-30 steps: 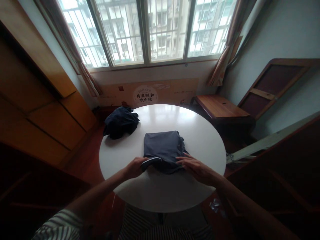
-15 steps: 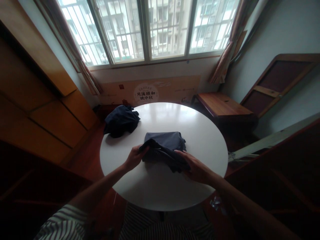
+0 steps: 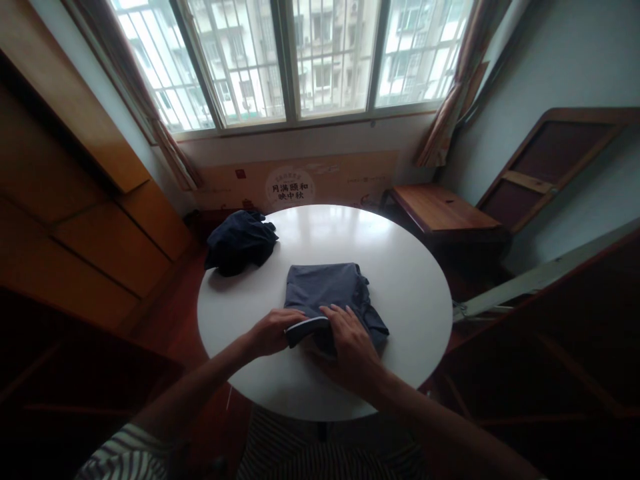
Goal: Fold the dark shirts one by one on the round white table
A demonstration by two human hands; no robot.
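Observation:
A folded dark grey-blue garment (image 3: 323,287) lies on the white round table (image 3: 420,307), close to its middle. Its exact kind does not show. My left hand (image 3: 273,331) is closed on the near left part of the garment, at a band-like edge with a pale line. My right hand (image 3: 353,347) grips the near side just right of that edge, fingers on top of the cloth and thumb hidden. A loose corner of fabric sticks out past my right hand. Cloth beneath both hands is partly out of sight.
A crumpled dark navy cloth (image 3: 241,243) sits at the table's far left edge, slightly overhanging it. Beyond the table on the right is a low wooden table (image 3: 445,208). Wooden cabinets (image 3: 105,250) line the left side, and a printed board (image 3: 340,179) leans under the window.
The garment's near layer has come down toward me, baring more of the grey upper face. My right hand has moved left and nearer to me, closer to my left hand, which has shifted slightly down.

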